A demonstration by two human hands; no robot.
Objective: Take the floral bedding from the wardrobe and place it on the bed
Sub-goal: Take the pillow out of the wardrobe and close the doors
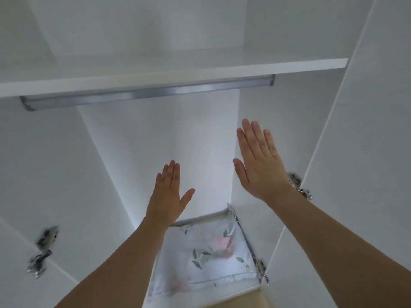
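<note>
The floral bedding (206, 254) is a folded pale sheet with pink flowers and green leaves, lying low in the white wardrobe (155, 141) inside a wire-framed pull-out basket (249, 238). My left hand (168, 192) is raised flat with fingers straight, above and left of the bedding, touching nothing. My right hand (259, 161) is held higher, palm flat and fingers apart, in front of the wardrobe's right inner wall. Both hands are empty and well above the bedding. My left forearm hides the bedding's left edge.
A white shelf (178, 72) crosses the wardrobe above my hands, with a metal hanging rail (146, 94) under it. Door hinges sit at the left (42, 250) and right (298, 183). The open right door (367, 130) stands close to my right arm.
</note>
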